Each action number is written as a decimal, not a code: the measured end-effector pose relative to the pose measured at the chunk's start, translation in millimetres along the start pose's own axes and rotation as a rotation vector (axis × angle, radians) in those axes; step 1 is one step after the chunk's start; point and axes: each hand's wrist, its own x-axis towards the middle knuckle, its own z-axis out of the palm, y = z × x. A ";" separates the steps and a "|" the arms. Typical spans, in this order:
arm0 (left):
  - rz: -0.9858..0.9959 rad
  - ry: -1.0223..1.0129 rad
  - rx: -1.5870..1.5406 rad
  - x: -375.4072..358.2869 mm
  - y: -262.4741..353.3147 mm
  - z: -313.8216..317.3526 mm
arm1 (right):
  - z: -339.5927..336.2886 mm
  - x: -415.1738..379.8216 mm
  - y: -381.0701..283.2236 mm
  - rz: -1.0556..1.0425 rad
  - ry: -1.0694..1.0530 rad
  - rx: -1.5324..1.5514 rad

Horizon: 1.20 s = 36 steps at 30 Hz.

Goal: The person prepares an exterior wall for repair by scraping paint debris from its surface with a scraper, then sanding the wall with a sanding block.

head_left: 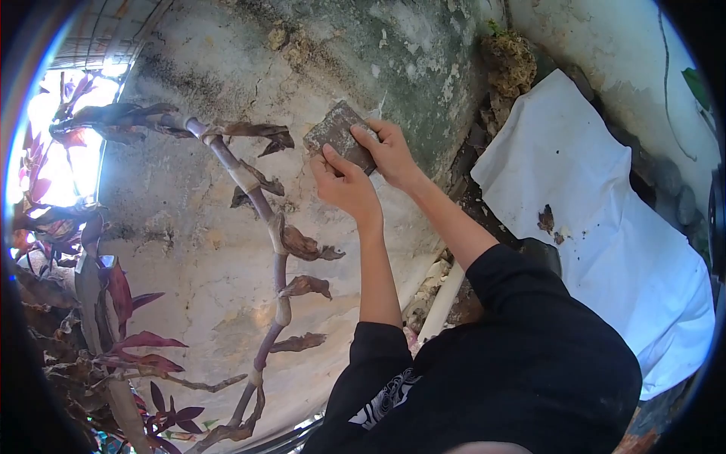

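Observation:
Both of my hands grip a flat, squarish brown piece of sandpaper, its face speckled with white dust. My left hand pinches its lower edge, thumb on top and fingers tucked behind. My right hand closes on its right edge the same way, with the thumb lying over the face. Behind the sheet rises a stained, flaking wall. Whether the sheet touches the wall cannot be made out.
A bare, jointed plant stem with dry leaves crosses left of my hands. Purple-leaved plants crowd the far left. To the right lies a white sheet with debris on it, and a pale pipe runs near my right arm.

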 end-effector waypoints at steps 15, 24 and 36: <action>-0.031 0.017 -0.089 4.7 3.8 9.5 | -0.1 14.2 -10.4 -0.232 0.131 -0.418; -0.073 0.020 -0.127 10.4 13.1 11.4 | 8.1 14.1 -7.2 -0.056 0.064 0.035; 0.147 -0.264 0.441 51.6 40.2 -29.3 | 61.8 -10.1 8.1 0.103 0.285 0.592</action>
